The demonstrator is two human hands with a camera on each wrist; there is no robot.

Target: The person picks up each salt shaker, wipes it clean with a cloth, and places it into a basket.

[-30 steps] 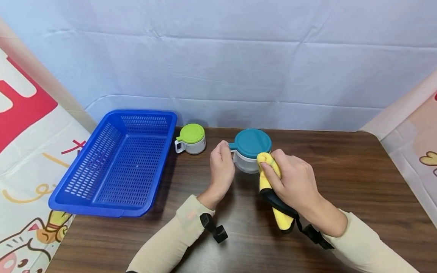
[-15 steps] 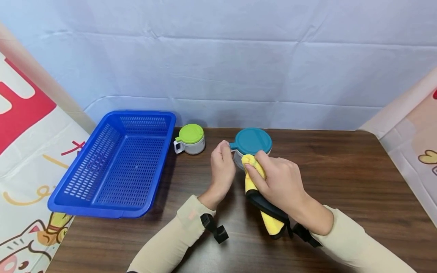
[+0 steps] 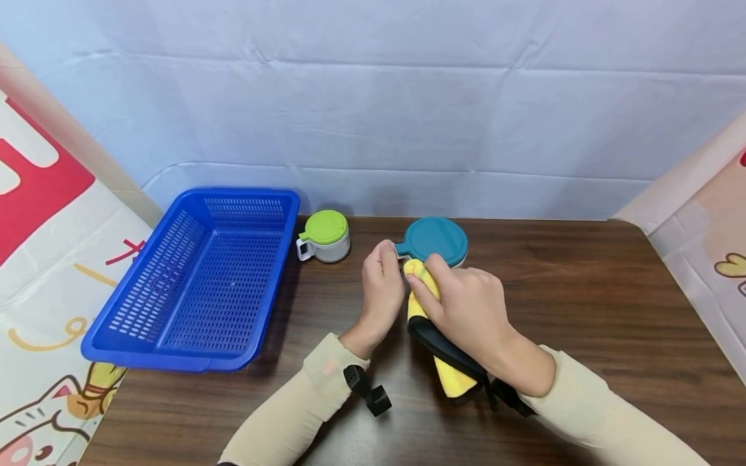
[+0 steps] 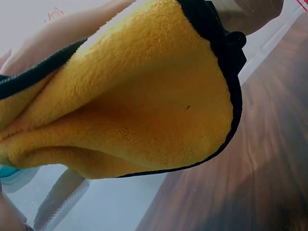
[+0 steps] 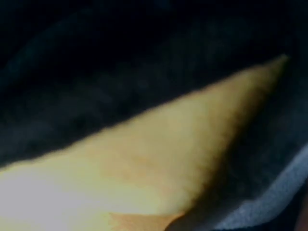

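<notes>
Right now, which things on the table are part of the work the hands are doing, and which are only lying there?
In use:
- teal-lidded jar, its handle gripped by the left hand
- yellow cloth, held against the jar's side by the right hand

Lying about:
- blue basket, left of the hands
- green-lidded jar, beside the basket

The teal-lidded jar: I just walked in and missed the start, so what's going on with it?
A person is working at a wooden table. The left hand holds the handle of the teal-lidded jar, while the right hand grips a yellow cloth and presses it against the jar's near side. A second, green-lidded jar stands to the left, apart from both hands, next to a blue basket with nothing visible in it.
</notes>
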